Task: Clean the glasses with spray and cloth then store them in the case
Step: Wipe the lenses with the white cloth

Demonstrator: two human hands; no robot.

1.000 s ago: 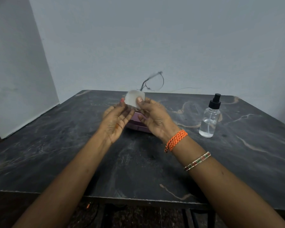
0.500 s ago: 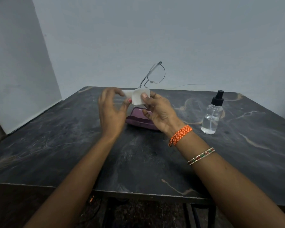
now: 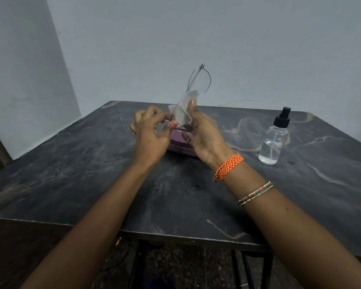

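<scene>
Room: plain pale walls stand behind a dark stone-look table (image 3: 96, 174).
Glasses: the thin wire glasses (image 3: 198, 80) are held up in the air over the middle of the table, one lens high, the other lens wrapped in the cloth.
Cloth: the small white cloth (image 3: 183, 110) is folded around the lower lens.
Left hand: the left hand (image 3: 151, 134) pinches the rim of the glasses with thumb and finger.
Right hand: the right hand (image 3: 204, 134) presses the cloth on the lens with its thumb.
Case: the purple case (image 3: 178, 142) lies on the table under the hands.
Spray bottle: the clear spray bottle (image 3: 274, 140) with a black top stands upright, off to the right.
</scene>
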